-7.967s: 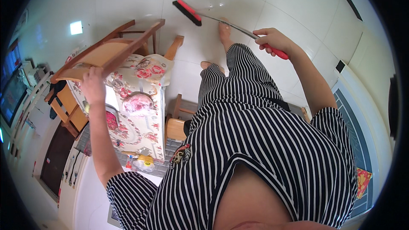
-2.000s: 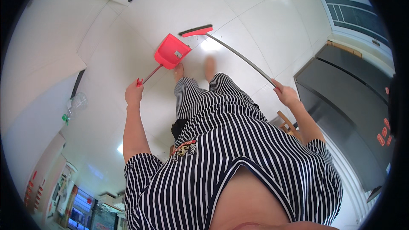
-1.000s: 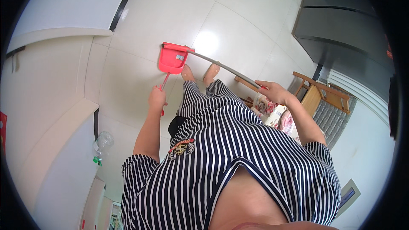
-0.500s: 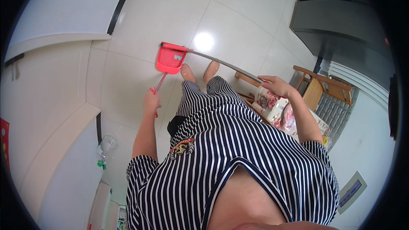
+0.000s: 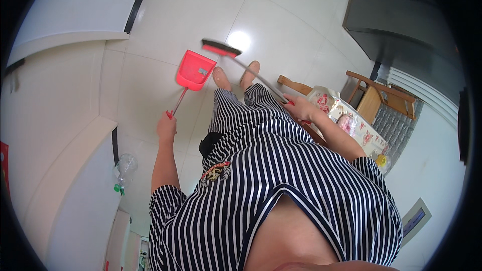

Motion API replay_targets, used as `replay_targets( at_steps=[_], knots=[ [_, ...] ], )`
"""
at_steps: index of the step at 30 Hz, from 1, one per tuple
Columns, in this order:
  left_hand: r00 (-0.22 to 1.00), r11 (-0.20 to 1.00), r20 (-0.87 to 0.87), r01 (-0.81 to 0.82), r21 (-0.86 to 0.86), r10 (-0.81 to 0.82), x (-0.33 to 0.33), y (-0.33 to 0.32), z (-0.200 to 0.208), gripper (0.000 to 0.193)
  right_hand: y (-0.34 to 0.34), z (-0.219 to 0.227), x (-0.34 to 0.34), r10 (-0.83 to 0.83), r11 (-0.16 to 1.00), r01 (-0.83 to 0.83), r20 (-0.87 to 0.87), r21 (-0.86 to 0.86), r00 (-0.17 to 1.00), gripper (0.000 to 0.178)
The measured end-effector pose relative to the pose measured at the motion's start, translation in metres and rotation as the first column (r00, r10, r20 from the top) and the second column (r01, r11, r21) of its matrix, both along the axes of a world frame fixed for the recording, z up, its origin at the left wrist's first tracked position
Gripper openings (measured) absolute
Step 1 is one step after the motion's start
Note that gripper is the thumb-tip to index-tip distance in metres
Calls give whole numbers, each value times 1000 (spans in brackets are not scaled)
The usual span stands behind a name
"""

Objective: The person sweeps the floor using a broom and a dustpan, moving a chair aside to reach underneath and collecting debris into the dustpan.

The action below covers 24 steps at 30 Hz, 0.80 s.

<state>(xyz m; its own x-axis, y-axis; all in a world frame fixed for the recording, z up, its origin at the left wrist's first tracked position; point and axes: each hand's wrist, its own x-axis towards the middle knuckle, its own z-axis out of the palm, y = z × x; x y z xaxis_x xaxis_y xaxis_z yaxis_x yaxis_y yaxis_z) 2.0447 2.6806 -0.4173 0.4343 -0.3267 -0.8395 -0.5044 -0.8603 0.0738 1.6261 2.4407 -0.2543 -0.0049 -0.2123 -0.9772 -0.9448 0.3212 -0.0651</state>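
Honestly, the bit I'd watch here is the gap. The left hand (image 5: 166,126) is wrapped round the handle of the red dustpan (image 5: 193,73), which sits ahead of that hand and a little to its right. The right hand (image 5: 304,109) has its fingers closed on the broom (image 5: 221,50), with the head well ahead of that hand and off to its left. So the bristles are just past the pan's front lip, apart from it, and a bit blurred. Can't tell if they're on the floor.

My guess at trouble: if the left hand lets the pan tip or lift at the front, crumbs would slip under the lip. A hard flick from the right hand could also shoot stuff past the pan, since it's pretty shallow.

Other snag is the stick. It crosses in view over the right foot (image 5: 249,73), so a pull back toward the right hand might bump toes. Plus there's a wooden chair piece (image 5: 295,85) just ahead of the right hand, and the counter (image 5: 369,140) close by on that hand's right. Swing wide and you'd probably knock knuckles.
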Motion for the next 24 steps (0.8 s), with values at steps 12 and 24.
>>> replay_targets(
  at_steps=[12,24],
  knots=[
    [1000,1000,-22,-12,16,13,-6,3,0,30,-17,13,-123,-155,970,157,30,-185,988,49],
    [998,990,28,47,131,-51,-11,-11,5,34,-96,-119,-208,-880,458,858,22,-232,475,12]
  ],
)
